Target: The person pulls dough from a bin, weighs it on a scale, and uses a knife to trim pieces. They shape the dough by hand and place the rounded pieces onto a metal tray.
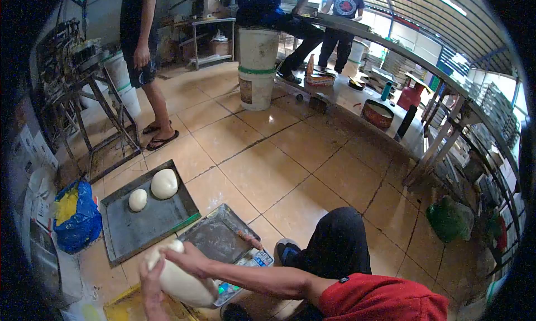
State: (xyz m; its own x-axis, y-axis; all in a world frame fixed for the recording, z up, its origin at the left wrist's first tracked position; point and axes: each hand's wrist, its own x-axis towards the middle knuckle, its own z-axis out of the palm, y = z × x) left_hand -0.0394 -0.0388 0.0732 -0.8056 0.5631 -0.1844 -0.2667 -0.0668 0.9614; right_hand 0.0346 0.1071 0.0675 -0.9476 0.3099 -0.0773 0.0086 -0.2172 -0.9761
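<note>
A large, pale, elongated lump of dough hangs between my hands at the lower left, with a small knob bulging at its top. My right hand reaches in from the red sleeve and is closed around the dough near the knob. On the other side my left hand presses against it with bent fingers. Just beyond lies a dark metal tray holding a bigger dough ball and a smaller dough ball. Below the dough is a yellow tray, partly hidden by my arms.
A smaller floured tray with a brownish stick-like thing is beside my foot. A blue plastic bag stands left of the dough tray. Ahead are a metal stand, stacked white buckets and several people. A long table runs along the right.
</note>
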